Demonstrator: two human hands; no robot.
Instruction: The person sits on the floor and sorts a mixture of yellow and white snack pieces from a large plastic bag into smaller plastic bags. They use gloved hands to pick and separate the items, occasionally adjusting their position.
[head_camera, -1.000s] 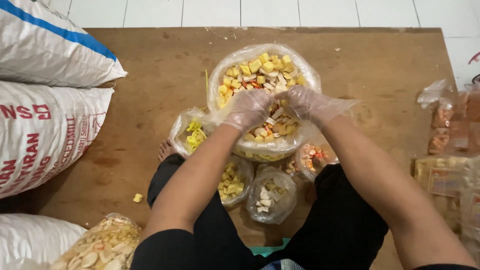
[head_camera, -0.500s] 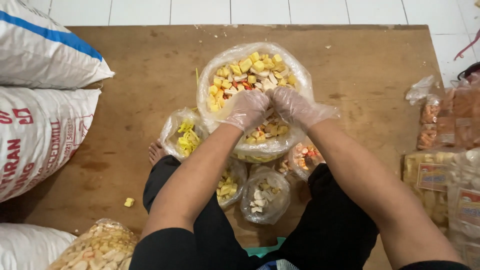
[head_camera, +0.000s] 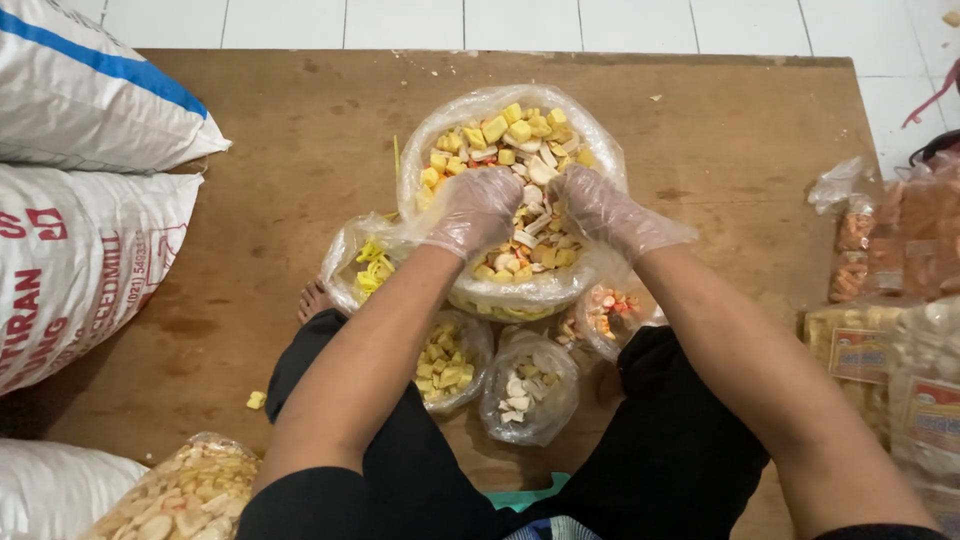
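Observation:
A big clear plastic bag (head_camera: 600, 140) of mixed crackers, yellow cubes and white and orange pieces, sits open on a brown board. Both my hands wear thin clear plastic gloves and are sunk in the mix. My left hand (head_camera: 473, 211) lies on the left half of the pile, fingers curled among the pieces. My right hand (head_camera: 601, 211) rests on the right half, fingers bent into the crackers. Smaller clear bags ring the big one: yellow curly chips (head_camera: 368, 266), yellow cubes (head_camera: 447, 366), white pieces (head_camera: 523, 395) and orange-white pieces (head_camera: 612, 308).
The brown board (head_camera: 280, 200) lies on white floor tiles. Large white sacks (head_camera: 80, 100) are stacked at the left, a bag of pale crackers (head_camera: 185, 495) at the lower left, packaged snacks (head_camera: 890, 300) at the right. A loose yellow piece (head_camera: 257, 400) lies by my left knee.
My hands have spread slightly apart within the big bag, the left moving left and the right staying at the right side; the crackers between them have shifted.

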